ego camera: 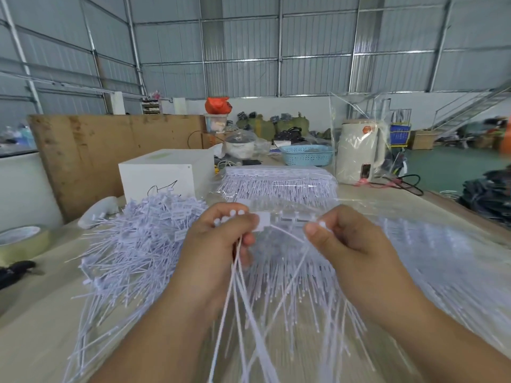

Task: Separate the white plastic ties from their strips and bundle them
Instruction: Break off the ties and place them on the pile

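The step in hand looks like the separating itself, midway through a large job. The left hand (221, 241) is closed around a small clutch of loose ties (240, 286), their round heads poking above the fingers and their thin tails hanging down toward the camera. The right hand (340, 239) pinches the head of one more tie between thumb and forefinger, and that tie seems to run back to the flat white tag (262, 221) held at the left thumb. Just behind the hands lies the strip (293, 217) being worked, its ties fanned out on the table (33, 313). Left of the hands sits a big heap (132, 244) of ties already pulled free; beyond the hands, a wrapped stack (279, 181) of untouched strips waits, and more strips spread to the right of the hands. The next move, as I judge it, calls for a short, clean snap or twist to part the pinched tie from its strip, then a pass across into the left hand's clutch with heads kept level, so the bundle stays tidy. Little writing can be read: the white box (163, 172) behind the heap carries only a black scribble, the kettle (359, 153) far right of the box has an orange sticker too blurred to make out, and the tape roll (22, 241) at the heap's left shows none.
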`<move>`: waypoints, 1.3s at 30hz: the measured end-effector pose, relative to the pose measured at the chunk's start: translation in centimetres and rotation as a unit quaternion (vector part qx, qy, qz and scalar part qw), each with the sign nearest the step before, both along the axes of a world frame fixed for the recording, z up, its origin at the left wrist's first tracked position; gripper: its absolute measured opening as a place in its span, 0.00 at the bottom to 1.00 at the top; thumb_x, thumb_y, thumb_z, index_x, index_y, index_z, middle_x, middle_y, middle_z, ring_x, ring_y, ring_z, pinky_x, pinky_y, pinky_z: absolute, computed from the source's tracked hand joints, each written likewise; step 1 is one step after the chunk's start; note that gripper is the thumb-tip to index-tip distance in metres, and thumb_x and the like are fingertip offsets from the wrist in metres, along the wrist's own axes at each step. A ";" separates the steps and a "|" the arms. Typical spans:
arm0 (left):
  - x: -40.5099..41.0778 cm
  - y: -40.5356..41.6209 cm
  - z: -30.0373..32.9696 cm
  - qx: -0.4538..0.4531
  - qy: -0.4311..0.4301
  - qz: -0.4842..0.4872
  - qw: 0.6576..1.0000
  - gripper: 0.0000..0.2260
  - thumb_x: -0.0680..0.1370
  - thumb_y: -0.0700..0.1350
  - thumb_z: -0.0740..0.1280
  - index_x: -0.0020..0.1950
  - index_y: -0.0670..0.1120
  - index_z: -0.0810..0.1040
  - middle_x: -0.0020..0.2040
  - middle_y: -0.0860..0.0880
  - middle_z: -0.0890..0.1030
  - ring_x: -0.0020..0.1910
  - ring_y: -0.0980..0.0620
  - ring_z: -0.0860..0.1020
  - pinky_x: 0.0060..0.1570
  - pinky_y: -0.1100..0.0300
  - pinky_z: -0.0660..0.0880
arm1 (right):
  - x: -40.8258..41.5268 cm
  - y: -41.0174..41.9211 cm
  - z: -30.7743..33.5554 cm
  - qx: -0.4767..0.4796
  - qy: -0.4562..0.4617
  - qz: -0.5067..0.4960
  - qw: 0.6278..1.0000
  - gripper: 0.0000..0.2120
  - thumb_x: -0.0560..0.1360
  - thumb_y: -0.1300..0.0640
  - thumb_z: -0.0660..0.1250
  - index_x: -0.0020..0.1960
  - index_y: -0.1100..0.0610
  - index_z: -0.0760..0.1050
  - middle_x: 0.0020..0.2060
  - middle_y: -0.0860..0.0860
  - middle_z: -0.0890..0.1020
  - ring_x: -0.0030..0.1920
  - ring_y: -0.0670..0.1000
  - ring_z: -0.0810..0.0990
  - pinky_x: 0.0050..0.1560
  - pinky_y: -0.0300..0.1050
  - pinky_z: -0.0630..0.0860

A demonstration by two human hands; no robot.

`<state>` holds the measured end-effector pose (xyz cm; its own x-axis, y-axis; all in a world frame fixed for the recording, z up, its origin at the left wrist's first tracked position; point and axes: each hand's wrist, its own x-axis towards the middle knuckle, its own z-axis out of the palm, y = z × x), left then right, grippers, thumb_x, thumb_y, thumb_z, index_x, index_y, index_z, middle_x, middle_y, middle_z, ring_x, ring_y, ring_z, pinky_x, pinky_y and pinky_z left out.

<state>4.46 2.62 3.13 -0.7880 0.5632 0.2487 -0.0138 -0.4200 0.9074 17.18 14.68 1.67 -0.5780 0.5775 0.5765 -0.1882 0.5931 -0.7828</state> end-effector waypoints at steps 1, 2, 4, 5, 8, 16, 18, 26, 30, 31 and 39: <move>-0.3 -0.1 -0.1 -0.028 0.052 -0.004 0.998 0.10 0.72 0.32 0.70 0.37 0.46 0.78 0.26 0.47 0.73 0.21 0.54 0.69 0.21 0.67 0.65 | 0.1 0.1 -0.1 0.007 -0.025 0.039 0.999 0.16 0.68 0.38 0.65 0.40 0.52 0.71 0.26 0.42 0.68 0.26 0.41 0.64 0.28 0.33 0.63; -0.3 -0.1 -0.2 -0.054 0.105 -0.012 0.993 0.11 0.71 0.32 0.71 0.36 0.48 0.79 0.26 0.47 0.73 0.22 0.54 0.70 0.22 0.66 0.65 | 0.1 0.2 -0.3 0.020 -0.049 0.073 0.996 0.13 0.70 0.39 0.67 0.42 0.48 0.72 0.28 0.41 0.69 0.28 0.42 0.66 0.29 0.33 0.64; 0.2 0.0 -0.4 -0.079 0.171 -0.049 0.981 0.12 0.68 0.33 0.74 0.34 0.49 0.80 0.26 0.48 0.74 0.21 0.54 0.70 0.22 0.66 0.65 | 0.0 -0.2 -0.5 0.044 -0.090 0.132 0.986 0.09 0.73 0.43 0.70 0.48 0.43 0.72 0.34 0.42 0.76 0.32 0.45 0.73 0.35 0.39 0.71; 0.5 0.1 -0.5 -0.079 0.188 -0.072 0.976 0.10 0.67 0.35 0.74 0.34 0.50 0.80 0.26 0.49 0.75 0.21 0.54 0.69 0.22 0.66 0.66 | 0.0 -0.3 -0.5 0.053 -0.105 0.162 0.980 0.09 0.74 0.46 0.69 0.51 0.43 0.72 0.38 0.43 0.80 0.38 0.46 0.79 0.39 0.43 0.76; 1.0 -0.1 -0.5 -0.071 0.202 -0.143 0.966 0.06 0.66 0.38 0.71 0.35 0.49 0.81 0.28 0.49 0.77 0.21 0.55 0.70 0.22 0.65 0.67 | 0.4 -0.5 -0.4 0.050 -0.110 0.216 0.969 0.11 0.75 0.55 0.70 0.54 0.50 0.69 0.43 0.42 0.85 0.45 0.41 0.83 0.43 0.32 0.75; 0.1 -0.6 -0.8 -0.140 0.235 -0.251 0.928 0.09 0.65 0.36 0.69 0.36 0.51 0.82 0.33 0.49 0.78 0.27 0.54 0.72 0.24 0.65 0.68 | 1.2 -0.5 0.7 0.077 -0.164 0.203 0.962 0.27 0.68 0.54 0.79 0.59 0.42 0.68 0.37 0.31 0.80 0.38 0.35 0.80 0.39 0.28 0.74; -0.2 -0.9 -0.7 -0.148 0.232 -0.303 0.912 0.06 0.64 0.40 0.71 0.36 0.52 0.82 0.33 0.50 0.79 0.26 0.55 0.73 0.23 0.66 0.68 | 1.1 -0.6 0.7 0.074 -0.184 0.199 0.960 0.24 0.64 0.48 0.80 0.54 0.43 0.73 0.44 0.39 0.84 0.45 0.41 0.83 0.47 0.43 0.81; -1.1 -1.3 -0.9 -0.134 0.200 -0.402 0.883 0.06 0.65 0.41 0.69 0.39 0.50 0.82 0.33 0.50 0.77 0.26 0.57 0.73 0.24 0.70 0.67 | 0.8 -1.4 0.9 0.051 -0.214 0.201 0.955 0.20 0.57 0.41 0.80 0.42 0.44 0.75 0.42 0.45 0.85 0.46 0.47 0.85 0.52 0.59 0.80; -1.2 -1.4 -1.1 -0.128 0.187 -0.438 0.870 0.12 0.64 0.37 0.70 0.44 0.50 0.80 0.37 0.50 0.77 0.31 0.55 0.73 0.29 0.66 0.68 | 1.1 -0.8 1.0 0.030 -0.189 0.195 0.962 0.22 0.57 0.41 0.80 0.46 0.47 0.76 0.42 0.52 0.85 0.46 0.56 0.85 0.52 0.64 0.78; -1.3 -1.3 -1.1 -0.148 0.218 -0.423 0.867 0.14 0.63 0.35 0.70 0.43 0.52 0.80 0.38 0.51 0.77 0.33 0.55 0.73 0.32 0.64 0.69 | 1.1 -0.6 1.0 0.034 -0.196 0.191 0.961 0.23 0.57 0.41 0.80 0.46 0.46 0.76 0.42 0.52 0.85 0.46 0.56 0.85 0.51 0.64 0.78; -0.8 -1.2 -0.8 -0.164 0.248 -0.402 0.866 0.14 0.64 0.36 0.72 0.43 0.53 0.83 0.40 0.55 0.81 0.40 0.61 0.77 0.40 0.69 0.73 | 0.9 -0.2 0.5 0.032 -0.208 0.170 0.963 0.26 0.53 0.41 0.81 0.47 0.47 0.77 0.41 0.52 0.85 0.44 0.55 0.83 0.51 0.62 0.77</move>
